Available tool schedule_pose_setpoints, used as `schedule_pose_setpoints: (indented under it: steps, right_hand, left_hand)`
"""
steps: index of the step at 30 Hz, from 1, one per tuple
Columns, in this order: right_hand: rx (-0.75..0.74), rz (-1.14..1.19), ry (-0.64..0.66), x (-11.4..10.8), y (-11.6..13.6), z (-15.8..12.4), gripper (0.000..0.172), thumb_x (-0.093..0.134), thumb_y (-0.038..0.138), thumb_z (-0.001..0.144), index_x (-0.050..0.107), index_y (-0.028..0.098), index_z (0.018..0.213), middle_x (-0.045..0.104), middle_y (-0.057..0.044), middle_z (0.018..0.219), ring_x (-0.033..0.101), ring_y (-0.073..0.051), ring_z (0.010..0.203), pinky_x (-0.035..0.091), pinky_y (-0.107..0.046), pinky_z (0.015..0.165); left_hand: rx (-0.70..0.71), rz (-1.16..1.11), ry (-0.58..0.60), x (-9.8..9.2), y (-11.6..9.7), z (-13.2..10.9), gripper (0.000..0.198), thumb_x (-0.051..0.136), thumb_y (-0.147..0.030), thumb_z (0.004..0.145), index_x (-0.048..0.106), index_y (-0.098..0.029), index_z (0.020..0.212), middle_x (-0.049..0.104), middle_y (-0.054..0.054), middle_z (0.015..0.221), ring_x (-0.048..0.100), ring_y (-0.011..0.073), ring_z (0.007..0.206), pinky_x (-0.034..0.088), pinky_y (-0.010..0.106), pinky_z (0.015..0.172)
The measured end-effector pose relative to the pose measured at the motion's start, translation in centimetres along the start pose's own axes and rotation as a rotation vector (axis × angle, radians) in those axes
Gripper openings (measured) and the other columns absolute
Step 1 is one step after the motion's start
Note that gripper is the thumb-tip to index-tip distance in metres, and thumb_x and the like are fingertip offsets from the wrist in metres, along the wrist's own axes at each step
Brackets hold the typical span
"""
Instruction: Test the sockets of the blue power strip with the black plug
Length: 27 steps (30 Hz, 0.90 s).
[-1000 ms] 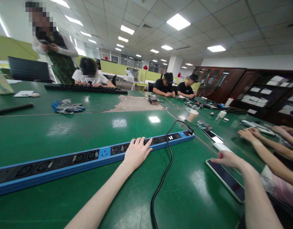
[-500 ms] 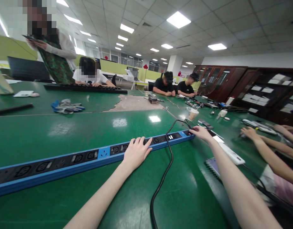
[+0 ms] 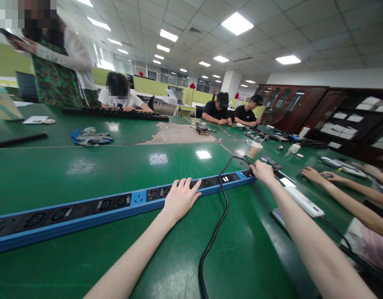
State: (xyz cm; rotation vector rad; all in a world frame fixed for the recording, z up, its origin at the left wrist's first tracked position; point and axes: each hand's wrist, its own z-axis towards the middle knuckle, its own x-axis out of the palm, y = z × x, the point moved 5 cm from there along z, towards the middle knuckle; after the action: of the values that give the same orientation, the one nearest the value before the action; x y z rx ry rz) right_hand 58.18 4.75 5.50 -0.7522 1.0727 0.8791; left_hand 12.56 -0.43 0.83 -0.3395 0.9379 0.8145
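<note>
Power strip [image 3: 124, 201]: near left to far right.
Left hand [image 3: 182, 200]: spread flat atop, gripping nothing.
Right hand [image 3: 262, 171]: curled at far-right end; I can't tell its hold.
Black cord [image 3: 227, 204]: tugging could skew the strip.

Power strip [image 3: 138, 197] across the counter [image 3: 116, 170], cable [image 3: 227, 203] over its right part
Left hand [image 3: 182, 199] on the strip, left of the cable; right hand [image 3: 263, 171] at the strip's right end; gloves [image 3: 91, 136] farther back, left; plastic cup [image 3: 254, 148] behind the right end.
</note>
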Motion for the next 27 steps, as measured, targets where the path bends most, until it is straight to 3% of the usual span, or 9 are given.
schedule_pose_setpoints:
  steps: [5,8,10,14,18,22,25,27]
  right_hand:
    - [0.003,0.064,0.151,-1.4,0.7,1.1,0.043,0.046,0.048,0.106,0.063,0.01,0.116,0.075,-0.019,0.09,0.074,-0.03,0.095,0.049,-0.037,0.087]
    - [0.015,0.023,-0.008,-2.8,2.1,-0.3,0.044,0.048,0.052,0.104,0.062,0.012,0.117,0.074,-0.024,0.105,0.071,-0.036,0.107,0.047,-0.042,0.09]
    - [0.052,0.064,-0.127,-3.6,3.5,-2.1,0.046,0.044,0.052,0.106,0.06,0.011,0.12,0.073,-0.025,0.105,0.071,-0.036,0.105,0.047,-0.043,0.09]
    - [0.006,0.335,-0.255,-4.9,7.6,-6.2,0.042,0.043,0.052,0.106,0.059,0.016,0.118,0.074,-0.018,0.1,0.073,-0.03,0.091,0.048,-0.038,0.085]
    - [-0.149,0.818,-0.155,-5.2,12.8,-9.2,0.033,0.05,0.053,0.102,0.057,0.021,0.107,0.075,-0.006,0.089,0.07,-0.019,0.063,0.052,-0.032,0.074]
    - [-0.225,1.154,0.012,-4.8,17.7,-11.4,0.034,0.06,0.055,0.095,0.053,0.023,0.103,0.073,-0.001,0.088,0.072,-0.017,0.06,0.053,-0.028,0.064]
    - [-0.269,1.277,0.08,-5.2,20.3,-12.8,0.035,0.061,0.055,0.094,0.052,0.023,0.106,0.073,-0.002,0.097,0.073,-0.016,0.065,0.054,-0.028,0.065]
    - [-0.337,1.296,0.111,-5.8,21.8,-13.6,0.034,0.061,0.053,0.094,0.053,0.023,0.107,0.072,-0.003,0.103,0.073,-0.016,0.068,0.055,-0.029,0.066]
  left_hand:
    - [0.003,0.004,0.006,0.1,0.0,0.0,0.051,0.045,-0.045,0.105,0.05,-0.03,0.153,0.064,0.016,0.135,0.06,0.0297,0.122,0.044,0.047,0.103]
    - [-0.006,-0.012,0.009,0.1,0.1,0.0,0.05,0.045,-0.045,0.105,0.051,-0.031,0.153,0.064,0.015,0.136,0.06,0.0299,0.121,0.044,0.047,0.103]
    - [-0.01,-0.03,0.01,0.1,0.1,0.0,0.05,0.045,-0.045,0.105,0.051,-0.031,0.153,0.064,0.016,0.137,0.06,0.0304,0.122,0.044,0.047,0.104]
    - [-0.014,-0.075,0.021,0.1,0.0,0.0,0.049,0.044,-0.043,0.105,0.052,-0.03,0.152,0.063,0.015,0.14,0.059,0.0312,0.126,0.043,0.048,0.106]
    - [-0.066,-0.216,0.025,-0.2,0.2,0.1,0.047,0.05,-0.042,0.101,0.059,-0.02,0.142,0.063,0.017,0.142,0.057,0.0321,0.13,0.04,0.049,0.112]
    - [-0.232,-0.585,0.044,-0.9,1.3,0.4,0.042,0.053,-0.032,0.095,0.063,-0.019,0.133,0.068,0.015,0.138,0.06,0.03,0.13,0.038,0.048,0.116]
    - [-0.491,-1.13,0.009,-1.8,2.2,0.1,0.042,0.046,-0.037,0.098,0.061,-0.021,0.134,0.074,0.012,0.128,0.066,0.0268,0.123,0.044,0.047,0.111]
    - [-0.639,-1.499,-0.03,-2.7,2.4,-0.7,0.048,0.047,-0.05,0.098,0.06,-0.017,0.13,0.079,0.013,0.106,0.071,0.0269,0.108,0.05,0.046,0.102]
